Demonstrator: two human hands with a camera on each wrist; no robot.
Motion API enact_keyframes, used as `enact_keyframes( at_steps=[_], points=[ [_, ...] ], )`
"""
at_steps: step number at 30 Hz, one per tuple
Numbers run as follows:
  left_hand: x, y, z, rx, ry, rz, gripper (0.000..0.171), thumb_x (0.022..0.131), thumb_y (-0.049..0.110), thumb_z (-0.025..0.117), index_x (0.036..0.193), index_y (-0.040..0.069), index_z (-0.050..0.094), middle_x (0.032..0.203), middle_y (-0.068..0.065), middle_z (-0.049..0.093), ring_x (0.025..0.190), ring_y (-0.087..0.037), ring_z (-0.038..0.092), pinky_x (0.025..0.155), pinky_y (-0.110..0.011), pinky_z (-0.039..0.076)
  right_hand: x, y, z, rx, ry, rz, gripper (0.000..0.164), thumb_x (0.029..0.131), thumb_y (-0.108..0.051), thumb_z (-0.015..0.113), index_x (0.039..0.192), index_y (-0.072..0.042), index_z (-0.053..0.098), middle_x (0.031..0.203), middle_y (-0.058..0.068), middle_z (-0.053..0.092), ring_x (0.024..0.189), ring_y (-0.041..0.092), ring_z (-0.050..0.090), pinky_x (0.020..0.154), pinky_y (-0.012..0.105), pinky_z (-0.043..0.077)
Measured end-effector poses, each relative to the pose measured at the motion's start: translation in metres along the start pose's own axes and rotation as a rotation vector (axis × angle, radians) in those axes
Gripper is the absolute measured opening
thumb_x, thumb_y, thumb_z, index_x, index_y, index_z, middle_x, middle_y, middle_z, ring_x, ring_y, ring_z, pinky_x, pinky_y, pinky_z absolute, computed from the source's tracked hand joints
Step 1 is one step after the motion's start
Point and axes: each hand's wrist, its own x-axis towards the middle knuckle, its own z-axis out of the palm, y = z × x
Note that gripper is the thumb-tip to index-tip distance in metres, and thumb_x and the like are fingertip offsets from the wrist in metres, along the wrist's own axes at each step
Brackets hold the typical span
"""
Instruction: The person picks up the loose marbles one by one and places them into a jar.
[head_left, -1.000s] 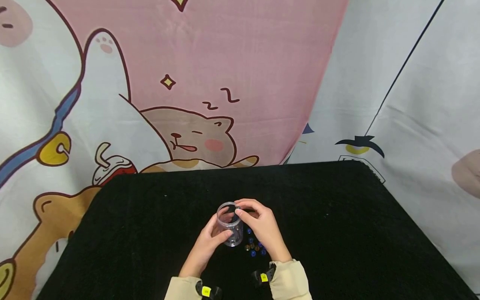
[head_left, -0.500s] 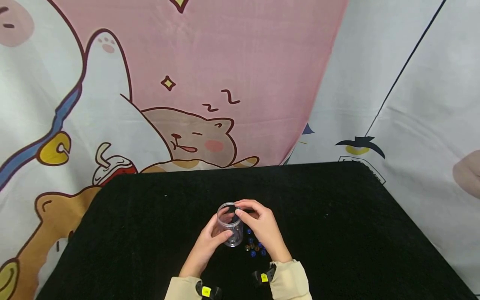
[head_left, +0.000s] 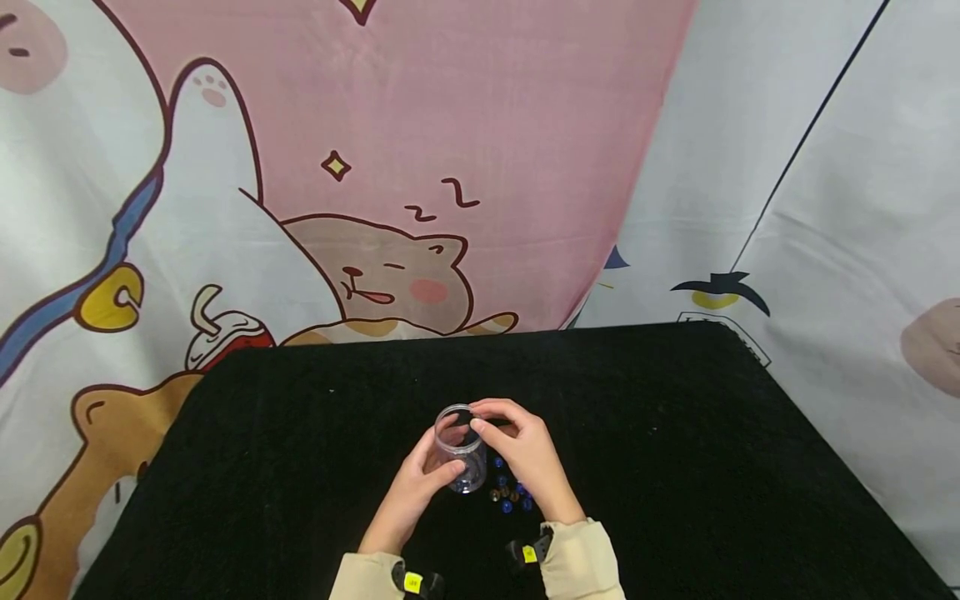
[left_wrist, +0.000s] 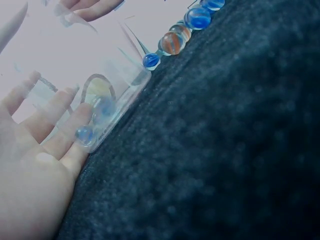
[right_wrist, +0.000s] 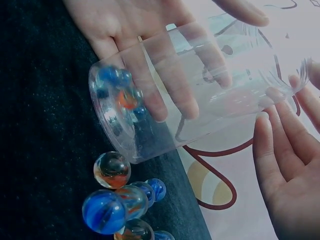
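A clear plastic jar stands with its open mouth up on the black cloth. My left hand grips its side, thumb in front and fingers behind. At the jar's rim is my right hand, thumb and fingertips pinching the edge; nothing else shows clearly between them. Inside, on the jar's bottom, lie several marbles, among them an orange marble and a blue marble. Beside the jar, below my right hand, sits a loose group of blue marbles and clear-orange marbles.
A black cloth covers the table. Behind it hangs a printed curtain with cartoon animals. Each forearm wears a cream sleeve and a black wrist strap.
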Motion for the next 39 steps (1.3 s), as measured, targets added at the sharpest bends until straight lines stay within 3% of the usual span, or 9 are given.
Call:
enact_keyframes(
  at_steps=[7,21,29,36,39],
  points=[
    [0.001,-0.002,0.000,0.007,0.000,0.010,0.057,0.087,0.021,0.056,0.138,0.020,0.031,0.135,-0.010,0.040,0.125,-0.028,0.035,0.097,-0.051,0.030,-0.003,-0.014,-0.001,-0.011,-0.005,0.033,0.024,0.087,-0.022,0.058,0.108,-0.011,0.061,0.107,-0.001,0.060,0.096,0.014,0.056,0.081,0.029,0.047],
    [0.001,0.000,0.001,0.003,0.007,0.000,0.057,0.087,0.021,0.057,0.138,0.021,0.031,0.135,-0.009,0.040,0.125,-0.027,0.036,0.097,-0.051,0.030,-0.002,-0.011,-0.002,0.009,0.004,0.043,0.027,0.086,-0.024,0.059,0.110,-0.011,0.058,0.107,0.006,0.059,0.099,0.020,0.054,0.081,0.032,0.047],
    [0.001,0.000,0.000,0.005,0.008,-0.013,0.057,0.087,0.022,0.057,0.137,0.023,0.032,0.135,-0.008,0.040,0.125,-0.027,0.035,0.097,-0.052,0.029,-0.002,-0.011,-0.003,-0.023,0.003,0.063,0.026,0.088,-0.027,0.056,0.109,-0.013,0.059,0.105,0.003,0.060,0.097,0.016,0.055,0.081,0.031,0.046],
    [0.001,-0.001,0.000,0.013,0.011,-0.025,0.057,0.086,0.022,0.057,0.137,0.022,0.031,0.134,-0.005,0.042,0.125,-0.026,0.035,0.097,-0.053,0.028,-0.002,-0.008,-0.004,-0.064,0.019,0.109,0.021,0.091,-0.026,0.050,0.105,-0.013,0.061,0.100,-0.001,0.061,0.090,0.014,0.057,0.077,0.029,0.048],
    [0.001,-0.001,0.000,0.014,0.014,-0.016,0.057,0.086,0.021,0.057,0.137,0.022,0.031,0.133,-0.004,0.043,0.125,-0.027,0.035,0.098,-0.053,0.028,0.002,0.008,-0.005,-0.092,0.021,0.115,0.021,0.091,-0.033,0.049,0.102,-0.020,0.061,0.097,-0.004,0.061,0.088,0.014,0.057,0.076,0.031,0.048]
  ],
)
